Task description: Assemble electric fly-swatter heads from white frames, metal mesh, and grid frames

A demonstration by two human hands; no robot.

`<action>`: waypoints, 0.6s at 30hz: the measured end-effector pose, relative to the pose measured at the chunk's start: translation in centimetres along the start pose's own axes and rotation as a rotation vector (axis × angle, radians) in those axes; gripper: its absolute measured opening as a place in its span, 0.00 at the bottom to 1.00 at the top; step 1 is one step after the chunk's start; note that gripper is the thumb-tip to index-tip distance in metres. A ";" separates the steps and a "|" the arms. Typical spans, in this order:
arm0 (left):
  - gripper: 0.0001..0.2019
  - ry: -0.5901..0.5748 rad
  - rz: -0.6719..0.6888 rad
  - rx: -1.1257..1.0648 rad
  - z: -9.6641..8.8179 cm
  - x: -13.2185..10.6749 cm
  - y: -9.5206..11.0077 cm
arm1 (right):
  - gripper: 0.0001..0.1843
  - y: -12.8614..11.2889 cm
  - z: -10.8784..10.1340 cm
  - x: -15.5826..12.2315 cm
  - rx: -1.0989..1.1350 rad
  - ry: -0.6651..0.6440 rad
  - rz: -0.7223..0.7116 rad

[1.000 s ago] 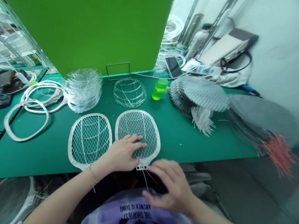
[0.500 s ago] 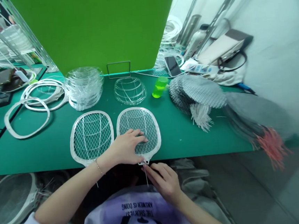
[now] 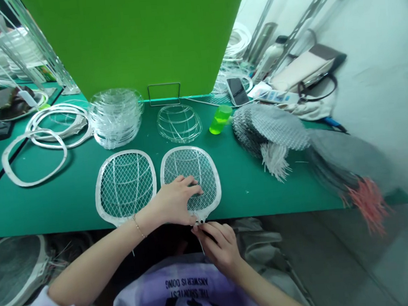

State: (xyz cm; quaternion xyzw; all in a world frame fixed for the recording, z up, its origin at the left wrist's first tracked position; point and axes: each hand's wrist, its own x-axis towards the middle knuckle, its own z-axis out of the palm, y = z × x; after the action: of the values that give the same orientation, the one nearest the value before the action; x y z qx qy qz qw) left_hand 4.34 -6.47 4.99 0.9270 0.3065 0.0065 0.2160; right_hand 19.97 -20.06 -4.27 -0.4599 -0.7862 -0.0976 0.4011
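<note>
The left hand (image 3: 174,204) rests open on the mesh of a plastic swatter frame (image 3: 187,166), which lies at lower centre of the green surface (image 3: 250,192), and presses it flat. The right hand (image 3: 217,244) is closed in a pinch at the frame's neck tab (image 3: 199,218) and appears to grip a thin wire (image 3: 201,244). The step in hand appears to be securing this wire at the neck; the next move calls for holding the frame steady.

Left hand (image 3: 174,202) on mesh racket (image 3: 191,166), right hand (image 3: 217,247) at its neck (pinching, perhaps).
</note>
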 end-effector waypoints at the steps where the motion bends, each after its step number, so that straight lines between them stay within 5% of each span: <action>1: 0.29 -0.003 0.000 0.002 0.0 0.0 0.0 | 0.06 0.1 -0.1 -0.1 0.010 -0.002 -0.022; 18: 0.29 -0.027 -0.006 0.025 -0.2 0.3 0.2 | 0.11 0.6 -2.0 1.8 0.072 -0.301 -0.142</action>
State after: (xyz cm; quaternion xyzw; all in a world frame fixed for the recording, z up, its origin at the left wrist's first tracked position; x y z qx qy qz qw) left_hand 4.66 -6.38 5.27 0.9287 0.3066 -0.0103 0.2085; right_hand 21.04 -19.58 -1.79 -0.3980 -0.8708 -0.0273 0.2872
